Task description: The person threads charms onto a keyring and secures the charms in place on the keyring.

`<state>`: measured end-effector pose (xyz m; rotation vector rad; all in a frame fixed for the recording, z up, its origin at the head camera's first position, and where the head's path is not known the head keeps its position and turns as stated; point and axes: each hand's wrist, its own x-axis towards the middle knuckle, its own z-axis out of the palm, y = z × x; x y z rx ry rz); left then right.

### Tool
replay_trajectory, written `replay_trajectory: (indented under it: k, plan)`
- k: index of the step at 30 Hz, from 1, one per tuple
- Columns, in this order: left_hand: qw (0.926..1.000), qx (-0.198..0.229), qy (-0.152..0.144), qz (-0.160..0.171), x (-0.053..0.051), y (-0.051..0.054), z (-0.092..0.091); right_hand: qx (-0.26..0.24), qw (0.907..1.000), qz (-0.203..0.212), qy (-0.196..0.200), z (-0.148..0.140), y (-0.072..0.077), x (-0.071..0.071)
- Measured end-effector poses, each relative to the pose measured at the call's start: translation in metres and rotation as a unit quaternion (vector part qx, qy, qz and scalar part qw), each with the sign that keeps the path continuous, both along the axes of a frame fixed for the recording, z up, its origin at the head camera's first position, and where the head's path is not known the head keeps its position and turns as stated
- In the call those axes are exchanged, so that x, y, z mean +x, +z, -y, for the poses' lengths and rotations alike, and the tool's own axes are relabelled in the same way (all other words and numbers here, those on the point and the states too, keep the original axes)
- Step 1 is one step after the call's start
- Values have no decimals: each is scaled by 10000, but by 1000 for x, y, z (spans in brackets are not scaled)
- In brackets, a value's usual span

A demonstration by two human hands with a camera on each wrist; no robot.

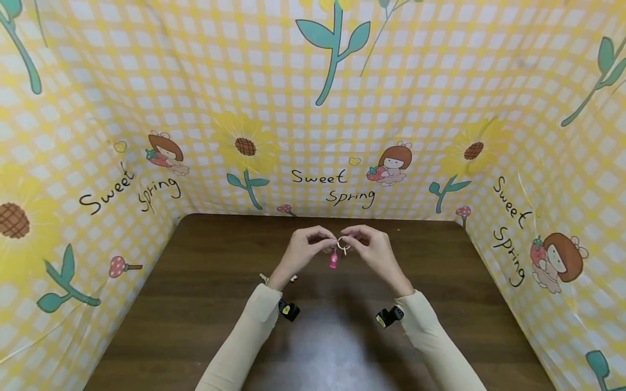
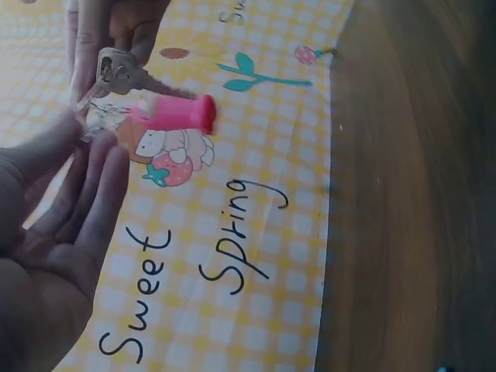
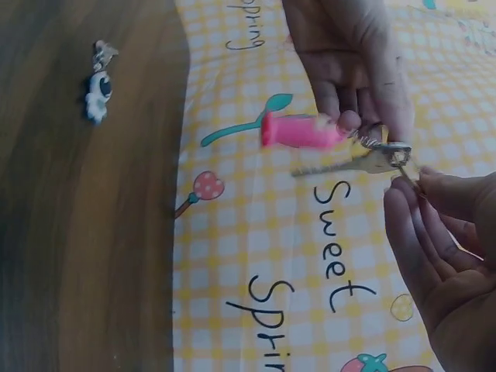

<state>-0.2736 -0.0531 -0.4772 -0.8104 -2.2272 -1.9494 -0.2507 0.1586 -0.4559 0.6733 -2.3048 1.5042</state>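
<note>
Above the far part of the table, the two hands meet fingertip to fingertip. My left hand (image 1: 304,248) pinches the metal clasp end of a small pink charm (image 1: 333,260), which hangs below it on a short chain. A thin gold key ring (image 1: 338,244) is pinched between thumb and fingers of my right hand (image 1: 374,247). On that ring hangs a metal key (image 3: 349,165), close beside the charm in both wrist views. Whether the charm's clasp is hooked on the ring cannot be made out, since fingertips cover the joint.
A white and black charm (image 3: 98,97) with a metal clasp lies on the dark wooden table (image 1: 215,326), near the left wrist. A light, unclear object (image 1: 264,278) shows beside that wrist. Yellow checked cloth (image 1: 274,81) walls in the table's back and sides.
</note>
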Motion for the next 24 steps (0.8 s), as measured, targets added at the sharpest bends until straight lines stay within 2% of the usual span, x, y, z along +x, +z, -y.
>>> replay_trajectory:
  k: [5, 9, 12, 20, 24]
  plan:
    - [9981, -542, 222, -165, -1, -3, 2, 399, 9990, -158, -140, -1, -8, -3]
    - [9937, -1015, 266, -382, -3, -10, 3, 522, 9985, -16, -155, 0, -19, -7]
    - [9915, -1233, 231, -350, -6, -21, 4, 670, 9976, 142, -135, 0, -29, -11]
    - [9867, -1589, 325, 95, -12, -60, 5, 1061, 9918, 681, -197, -1, -62, -17]
    - [9864, -1602, 369, 58, -12, -71, 6, 1104, 9912, 694, -210, -1, -76, -18]
